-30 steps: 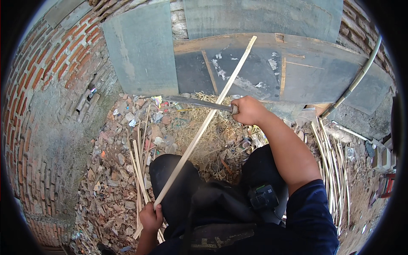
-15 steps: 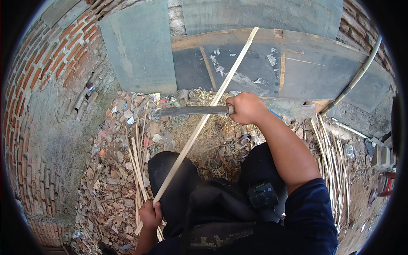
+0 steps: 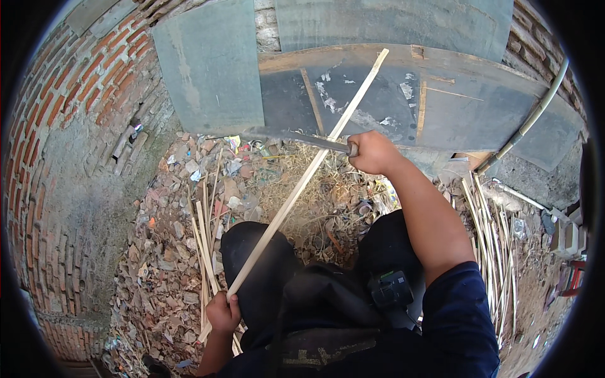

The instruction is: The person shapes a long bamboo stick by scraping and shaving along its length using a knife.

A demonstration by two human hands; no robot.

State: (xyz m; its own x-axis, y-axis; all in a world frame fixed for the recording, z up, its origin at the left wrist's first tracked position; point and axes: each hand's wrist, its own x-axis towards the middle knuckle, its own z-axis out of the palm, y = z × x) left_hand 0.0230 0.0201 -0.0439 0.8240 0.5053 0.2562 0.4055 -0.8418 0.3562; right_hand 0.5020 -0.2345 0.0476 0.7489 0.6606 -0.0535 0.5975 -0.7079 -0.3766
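My left hand (image 3: 223, 312) grips the near end of a long pale bamboo strip (image 3: 307, 176) that slants up and away toward a dark wooden board. My right hand (image 3: 373, 152) is closed on the handle of a long knife (image 3: 296, 138). Its grey blade points left and crosses the strip about two thirds of the way up. I cannot tell whether the blade touches the strip. My dark-trousered knees sit below the strip.
Broken brick rubble (image 3: 164, 252) and dry straw cover the ground. Several cut bamboo strips (image 3: 205, 239) lie by my left knee, more strips (image 3: 498, 252) at the right. A brick wall (image 3: 69, 145) curves on the left. A grey panel (image 3: 211, 66) and a dark board (image 3: 403, 94) stand ahead.
My right hand has lifted the knife up and away along the strip; the blade now crosses it higher. The far end of the strip has risen slightly. My left hand has stayed put.
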